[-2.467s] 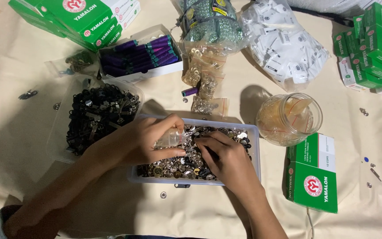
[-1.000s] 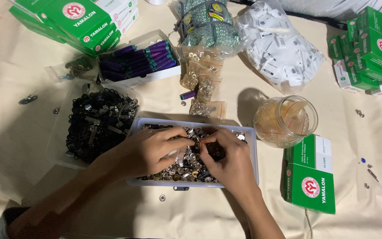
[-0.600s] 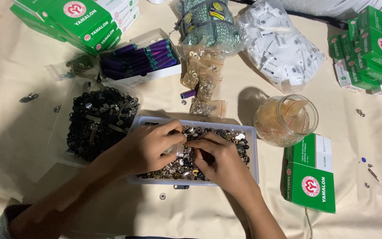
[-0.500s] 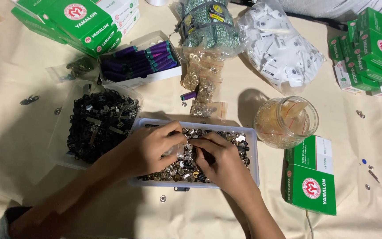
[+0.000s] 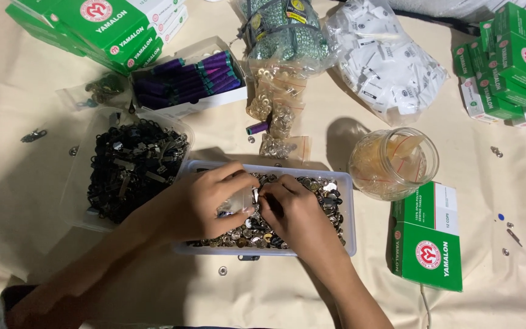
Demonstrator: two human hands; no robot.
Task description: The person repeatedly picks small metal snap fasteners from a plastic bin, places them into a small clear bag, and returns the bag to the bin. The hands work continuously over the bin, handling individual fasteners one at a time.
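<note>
Metal snap buttons [image 5: 312, 201] are filling the clear tray [image 5: 348, 213] where I'm working. My left hand [image 5: 205, 204] and right hand [image 5: 293, 213] are meeting fingertip to fingertip, pinching something small between them; I cannot tell what.

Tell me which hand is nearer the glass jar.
Right. The right hand is in the tray of small metal parts, on the side toward the glass jar. The left hand is farther off, at the tray's other end by the black zipper pulls.
</note>
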